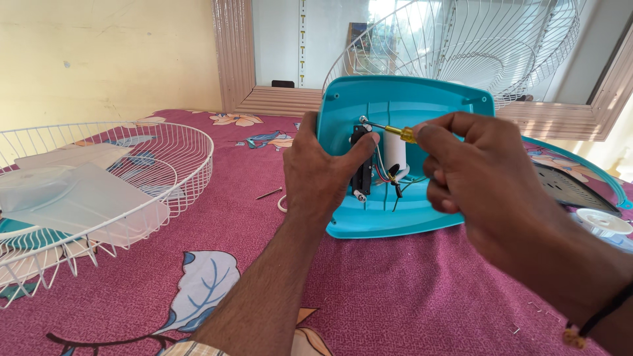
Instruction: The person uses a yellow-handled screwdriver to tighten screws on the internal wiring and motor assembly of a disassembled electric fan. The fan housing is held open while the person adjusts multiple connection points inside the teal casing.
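Observation:
A turquoise plastic fan base cover [422, 99] stands on edge on the cloth, its hollow inside facing me. Inside it sit a black switch block [361, 173], a white cylinder [395, 150] and several thin wires. My left hand [320, 173] grips the cover's left edge, thumb pressed on the black block. My right hand [471, 168] holds a small yellow-handled screwdriver [395, 132]; its tip rests on a screw near the top of the black block.
A white wire fan guard [188, 142] with translucent fan blades [86, 198] in it lies at the left. A second white guard [475, 39] leans at the window behind. A dark grille part [570, 188] and a white round cap [603, 223] lie at the right on the magenta floral cloth [395, 290].

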